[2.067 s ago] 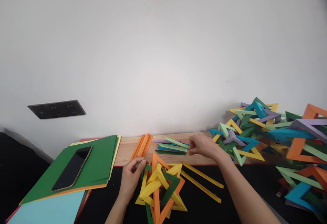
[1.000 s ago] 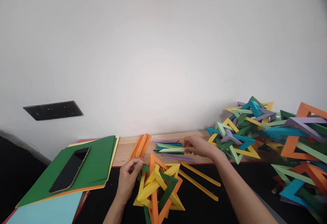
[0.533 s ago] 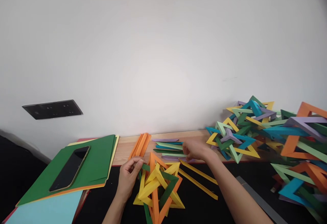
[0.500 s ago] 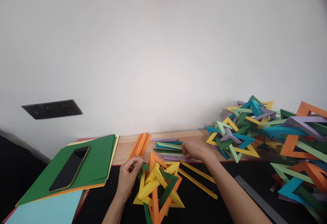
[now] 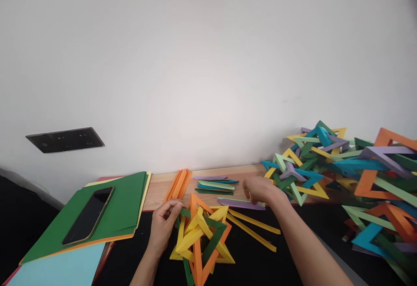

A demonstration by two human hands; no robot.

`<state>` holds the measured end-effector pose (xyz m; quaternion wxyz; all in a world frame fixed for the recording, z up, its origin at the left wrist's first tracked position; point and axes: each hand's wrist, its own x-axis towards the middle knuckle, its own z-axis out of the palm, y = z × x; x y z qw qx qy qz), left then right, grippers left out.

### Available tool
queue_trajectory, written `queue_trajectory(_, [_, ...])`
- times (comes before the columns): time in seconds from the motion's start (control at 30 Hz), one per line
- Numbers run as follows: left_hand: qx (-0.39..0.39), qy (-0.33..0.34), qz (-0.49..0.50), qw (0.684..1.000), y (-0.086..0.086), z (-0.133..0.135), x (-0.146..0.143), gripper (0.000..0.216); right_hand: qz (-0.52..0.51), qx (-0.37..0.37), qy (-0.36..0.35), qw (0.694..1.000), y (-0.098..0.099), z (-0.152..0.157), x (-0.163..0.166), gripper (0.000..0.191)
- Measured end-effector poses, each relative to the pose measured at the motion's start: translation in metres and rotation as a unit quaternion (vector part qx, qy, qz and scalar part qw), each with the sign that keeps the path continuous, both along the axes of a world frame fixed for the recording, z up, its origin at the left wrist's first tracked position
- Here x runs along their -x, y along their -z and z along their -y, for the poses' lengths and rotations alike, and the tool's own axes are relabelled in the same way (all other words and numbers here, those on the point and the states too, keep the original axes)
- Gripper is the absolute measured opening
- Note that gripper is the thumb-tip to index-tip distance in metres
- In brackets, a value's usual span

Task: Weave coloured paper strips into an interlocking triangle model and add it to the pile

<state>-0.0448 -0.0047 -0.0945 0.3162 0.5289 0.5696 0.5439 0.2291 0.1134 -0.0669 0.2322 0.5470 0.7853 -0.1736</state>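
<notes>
My left hand (image 5: pixel 166 221) pinches a dark green folded strip at the upper left of an open paper star (image 5: pixel 195 238). The star is made of interlocked yellow, orange and green strips. At the table's wooden back edge, my right hand (image 5: pixel 259 189) is curled with fingertips down on a purple folded paper strip (image 5: pixel 241 203) and a light green one behind it. Its thumb and finger contact is partly hidden. Two loose yellow strips (image 5: pixel 254 229) lie between the star and my right forearm.
Orange folded strips (image 5: pixel 179 184) and several green, blue and purple strips (image 5: pixel 215 186) lie by the wall. At left, a phone (image 5: pixel 89 214) rests on green paper sheets (image 5: pixel 130 203). Finished paper stars (image 5: pixel 293 175) pile up at right. A grey ruler-like strip (image 5: pixel 339 260) is partly behind my forearm.
My right hand has slid to the right, and the purple and light green strips have shifted right with it. My left hand and the star have stayed almost still.
</notes>
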Motion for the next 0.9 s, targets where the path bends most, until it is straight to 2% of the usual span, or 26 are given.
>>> queue_trajectory(0.23, [-0.003, -0.001, -0.002, 1.0, 0.002, 0.0, 0.001, 0.028, -0.089, -0.045, -0.002, 0.995, 0.006, -0.003, 0.005, 0.023])
queue_trajectory(0.47, [-0.005, 0.003, -0.001, 1.0, 0.001, -0.001, 0.0, 0.027, -0.109, 0.023, -0.028, 0.993, 0.015, -0.002, 0.011, 0.018])
queue_trajectory(0.6, [-0.004, 0.005, 0.0, 1.0, 0.001, -0.001, 0.0, 0.027, -0.115, 0.023, -0.034, 0.992, 0.015, -0.001, 0.012, 0.018])
queue_trajectory(0.7, [-0.003, 0.006, 0.001, 1.0, 0.002, -0.001, 0.0, 0.026, -0.134, -0.01, -0.035, 0.99, 0.012, 0.0, 0.013, 0.019])
queue_trajectory(0.9, [-0.002, 0.009, 0.004, 1.0, 0.005, -0.002, 0.002, 0.025, -0.183, -0.131, -0.04, 0.974, 0.009, 0.0, 0.023, 0.018])
